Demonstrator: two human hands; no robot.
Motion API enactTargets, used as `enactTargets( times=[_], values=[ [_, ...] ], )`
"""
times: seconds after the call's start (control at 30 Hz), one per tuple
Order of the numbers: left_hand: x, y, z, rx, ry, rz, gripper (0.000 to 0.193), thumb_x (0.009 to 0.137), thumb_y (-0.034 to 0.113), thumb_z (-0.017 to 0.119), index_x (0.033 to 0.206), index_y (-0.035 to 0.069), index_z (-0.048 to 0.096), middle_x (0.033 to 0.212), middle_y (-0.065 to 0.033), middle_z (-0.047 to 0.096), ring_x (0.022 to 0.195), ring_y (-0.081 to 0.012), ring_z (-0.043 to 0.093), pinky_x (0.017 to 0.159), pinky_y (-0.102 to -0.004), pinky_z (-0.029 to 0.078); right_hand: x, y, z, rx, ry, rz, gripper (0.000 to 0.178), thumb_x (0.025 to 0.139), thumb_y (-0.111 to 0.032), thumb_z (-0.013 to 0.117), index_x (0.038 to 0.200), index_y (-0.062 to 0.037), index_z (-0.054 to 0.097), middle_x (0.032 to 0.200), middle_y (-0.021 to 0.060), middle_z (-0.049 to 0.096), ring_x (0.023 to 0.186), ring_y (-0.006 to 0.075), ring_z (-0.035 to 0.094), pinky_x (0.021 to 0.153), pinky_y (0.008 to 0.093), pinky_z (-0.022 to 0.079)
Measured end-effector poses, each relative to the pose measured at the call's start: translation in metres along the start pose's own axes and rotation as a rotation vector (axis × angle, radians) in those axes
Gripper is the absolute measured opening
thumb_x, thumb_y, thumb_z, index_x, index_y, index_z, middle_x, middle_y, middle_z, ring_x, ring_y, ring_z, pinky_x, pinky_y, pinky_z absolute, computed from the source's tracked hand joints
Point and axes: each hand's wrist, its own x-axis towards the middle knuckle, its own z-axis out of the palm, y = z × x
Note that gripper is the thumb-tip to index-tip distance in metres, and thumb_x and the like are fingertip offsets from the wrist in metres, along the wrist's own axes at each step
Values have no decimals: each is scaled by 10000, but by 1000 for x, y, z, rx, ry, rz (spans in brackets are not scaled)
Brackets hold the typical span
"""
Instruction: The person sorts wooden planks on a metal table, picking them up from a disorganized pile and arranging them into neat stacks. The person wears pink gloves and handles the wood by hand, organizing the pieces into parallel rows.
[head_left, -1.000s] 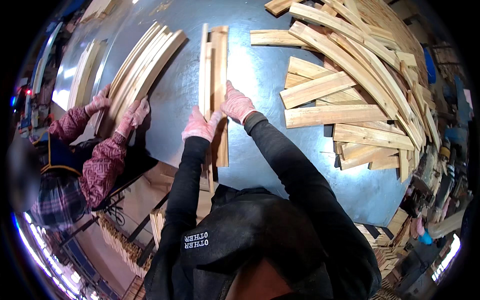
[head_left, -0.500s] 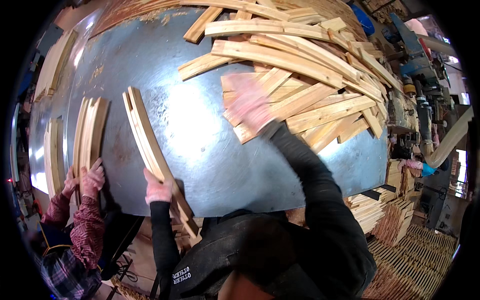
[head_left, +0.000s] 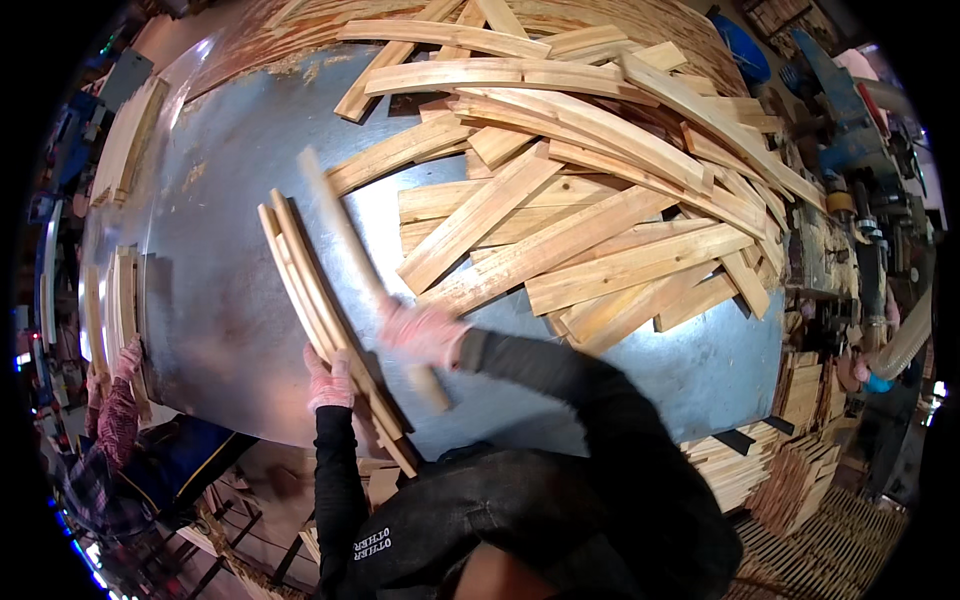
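My left hand, in a pinkish work glove, is closed round the near part of a small bundle of narrow wooden strips. The bundle stands on the metal table and its near end reaches over the front edge. Just to its right, my gloved right hand grips another wooden strip about its middle. Motion blurs that strip; it lies roughly parallel to the bundle, a small gap apart. Right of my right hand spreads a loose pile of wooden strips, criss-crossed over one another.
At the left, a co-worker's gloved hands are at upright wooden strips. More boards stand at the far left of the metal table. Machinery with a hose lines the right; stacked strips sit below the table's right edge.
My right hand has come from the pile leftward and nearer, bringing a strip beside the bundle. My left hand still holds the bundle. The co-worker's hands and strips have shifted left.
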Motion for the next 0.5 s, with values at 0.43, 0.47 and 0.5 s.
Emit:
enactTargets(
  times=[0.43,0.47,0.5],
  values=[
    [-16,69,-1,441,66,-273,1013,759,321,705,1539,56,114,1307,-282,552,1131,-421,595,976,-462,455,-97,291,-106,-282,95,759,648,731,-483,736,1171,-61,519,996,135,635,939,287,631,761,436,516],
    [-22,84,-9,477,65,-314,1009,763,322,713,1538,53,126,1316,-289,541,1150,-425,582,984,-466,452,-89,261,-120,-152,61,707,562,763,-440,725,1100,-42,517,926,164,633,823,272,643,649,421,523],
    [-23,94,-10,509,49,-342,1006,766,323,722,1538,49,138,1324,-295,530,1170,-428,568,992,-469,449,-91,240,-103,-78,119,650,391,835,-332,628,1098,-65,516,814,185,647,748,353,656,670,477,530]
  ],
)
